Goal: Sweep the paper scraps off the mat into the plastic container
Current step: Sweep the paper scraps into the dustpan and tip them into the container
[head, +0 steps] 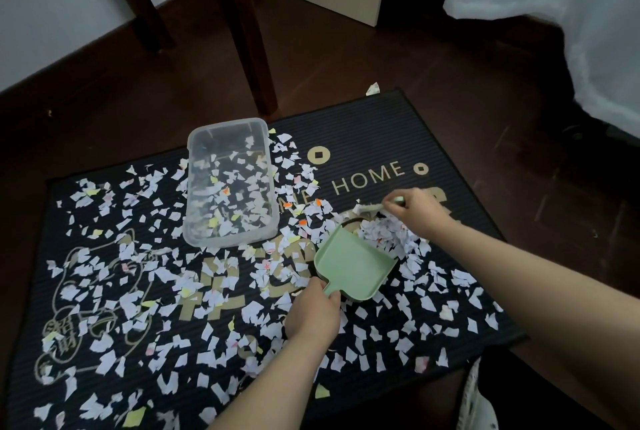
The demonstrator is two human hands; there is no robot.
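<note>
Fingers of the left hand (pixel 313 313) curl round the green dustpan (pixel 353 265) handle, middle of the frame; right hand (pixel 415 209) fingers pinch a small brush (pixel 372 207) over a paper scraps (pixel 388 233) pile; plastic container (pixel 230 183) sits upper left on the mat (pixel 381 124).

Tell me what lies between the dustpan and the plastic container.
In the head view, loose paper scraps on the mat fill the gap between the dustpan and the container; nothing else.

White paper scraps (pixel 388 237), a few yellow and orange, lie scattered over my dark ribbed mat (pixel 381 138) with gold HOME lettering; the clear plastic container (pixel 228 237) sits upright on its far-left part, a layer of scraps inside
</note>
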